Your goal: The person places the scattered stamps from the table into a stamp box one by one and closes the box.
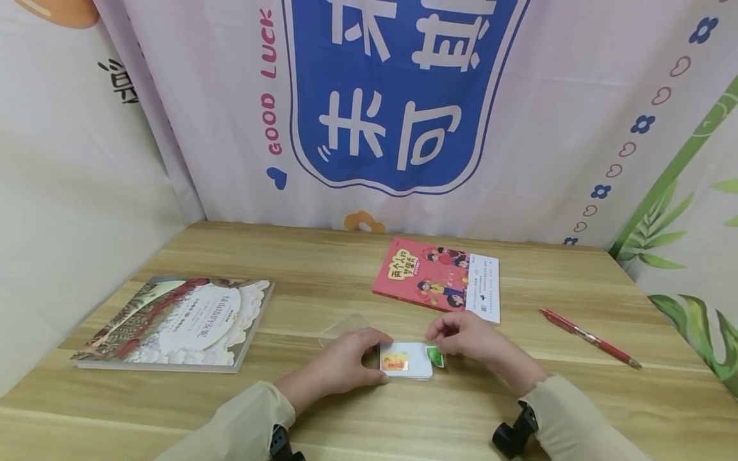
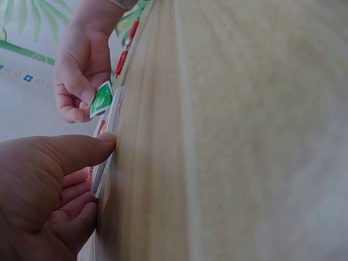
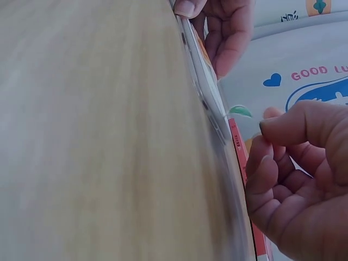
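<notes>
A flat white rectangular slab (image 1: pixel 419 358) lies near the table's front, an orange-yellow sticker (image 1: pixel 395 362) on its top face. My left hand (image 1: pixel 348 362) grips the slab's left end between thumb and fingers, covering part of it. In the right wrist view, the slab's clear-looking edge (image 3: pixel 200 89) has small dark slots. At its right end, my right hand (image 1: pixel 469 339) pinches a small green sticker (image 1: pixel 435 356) with a pale border. The left wrist view shows this green sticker (image 2: pixel 101 99) tilted at the right thumb, close over the slab's end.
A clear plastic piece (image 1: pixel 340 326) lies just behind my left hand. Left of it is a large illustrated book (image 1: pixel 173 323). A red-covered book (image 1: pixel 429 275) lies farther back, and a red pen (image 1: pixel 590 337) to the right. Printed curtain (image 1: pixel 230 160) hangs behind the table.
</notes>
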Demonstrator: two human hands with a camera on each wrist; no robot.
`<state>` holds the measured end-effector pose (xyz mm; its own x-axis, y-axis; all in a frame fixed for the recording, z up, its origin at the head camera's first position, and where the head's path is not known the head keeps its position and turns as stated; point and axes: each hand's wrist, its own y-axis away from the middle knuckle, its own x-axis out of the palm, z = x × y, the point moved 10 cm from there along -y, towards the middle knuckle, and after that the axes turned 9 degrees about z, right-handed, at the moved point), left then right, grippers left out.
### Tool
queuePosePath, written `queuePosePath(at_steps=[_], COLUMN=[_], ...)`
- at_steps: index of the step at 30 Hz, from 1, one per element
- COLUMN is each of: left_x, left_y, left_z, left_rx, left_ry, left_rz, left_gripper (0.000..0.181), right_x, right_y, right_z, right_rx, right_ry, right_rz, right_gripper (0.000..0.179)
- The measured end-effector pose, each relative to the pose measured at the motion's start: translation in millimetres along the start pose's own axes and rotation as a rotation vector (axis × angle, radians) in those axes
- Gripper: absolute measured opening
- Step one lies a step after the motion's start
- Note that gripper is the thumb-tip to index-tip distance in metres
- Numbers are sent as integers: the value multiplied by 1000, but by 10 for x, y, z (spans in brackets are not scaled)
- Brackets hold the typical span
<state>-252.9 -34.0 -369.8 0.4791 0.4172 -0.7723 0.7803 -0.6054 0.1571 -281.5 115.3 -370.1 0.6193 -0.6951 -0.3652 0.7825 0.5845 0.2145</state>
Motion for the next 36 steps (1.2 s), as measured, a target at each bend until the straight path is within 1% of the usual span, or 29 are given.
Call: queuePosePath(at_steps=[5, 14, 22, 30, 36], left_x=[3, 6, -4, 10, 7], left_y=[1, -9, -4, 0, -1], left_z=[-2, 5, -2, 5, 9], left_rx=[1, 6, 11, 3, 5], left_ry=[-1, 4, 3, 12, 13], left_rz=[-1, -2, -7, 0, -3], left_gripper=[49, 48, 48, 48, 48], right_x=[31, 62, 64, 97, 102], right_y=[-64, -132, -129, -116, -108], right_z=[-36, -53, -52, -25, 6], right_rx=[0, 45, 105, 122, 109], right_ry=[-22, -12, 22, 71, 114], right_rz=[-1, -29, -130, -188, -228], right_gripper=[18, 15, 10, 8, 11])
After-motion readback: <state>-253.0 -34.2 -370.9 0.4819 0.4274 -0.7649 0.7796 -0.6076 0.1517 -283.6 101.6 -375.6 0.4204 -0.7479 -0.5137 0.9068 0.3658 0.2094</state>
